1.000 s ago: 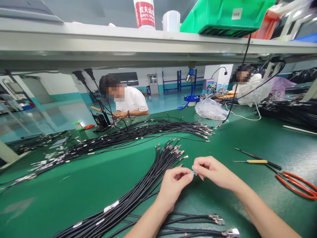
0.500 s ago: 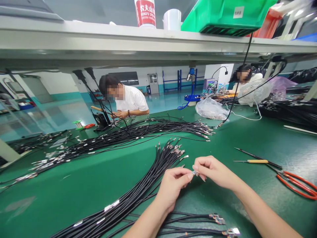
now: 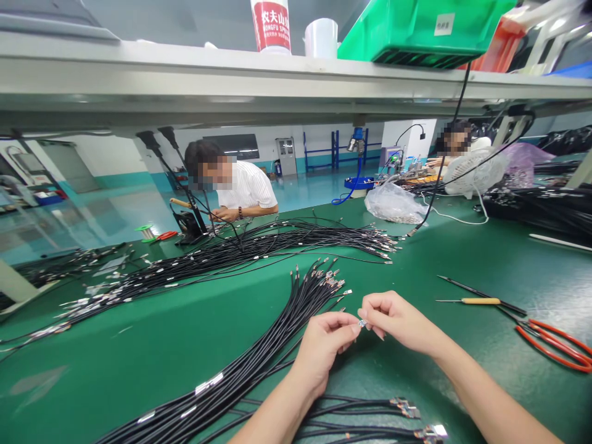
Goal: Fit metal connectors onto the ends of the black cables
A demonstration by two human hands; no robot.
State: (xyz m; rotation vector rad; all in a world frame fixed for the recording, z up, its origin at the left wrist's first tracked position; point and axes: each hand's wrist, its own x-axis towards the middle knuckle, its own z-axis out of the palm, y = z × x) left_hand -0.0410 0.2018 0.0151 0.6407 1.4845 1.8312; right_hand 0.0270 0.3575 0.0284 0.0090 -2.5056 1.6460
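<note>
Small connector: a bright metal piece [image 3: 362, 323] held just above the worktop [image 3: 139, 345], right of its middle; whether a cable runs from it behind the fingers cannot be told.
Left hand: its thumb and forefinger [image 3: 326, 345] pinch the piece from the left.
Right hand: its fingertips [image 3: 393, 317] close on the piece's other side, nearly meeting the left thumb; the exact contact is too small to tell.
Step in hand: apparently close fingertip work on this piece, both hands sharing it.
Next move: seems to call for a firm left pinch and small, controlled right-finger adjustments.
Near cable bundle: black cables [image 3: 259, 342] curve from the near edge toward the middle, metal ends just beyond the left hand.
Loose cable ends: metal-tipped [image 3: 407, 408], toward the near edge, below both hands.
Tools: yellow-handled pick [image 3: 481, 301] and red-handled pliers [image 3: 562, 349], toward the right edge.
Far edge: another long cable bundle [image 3: 277, 243] lies along it.
</note>
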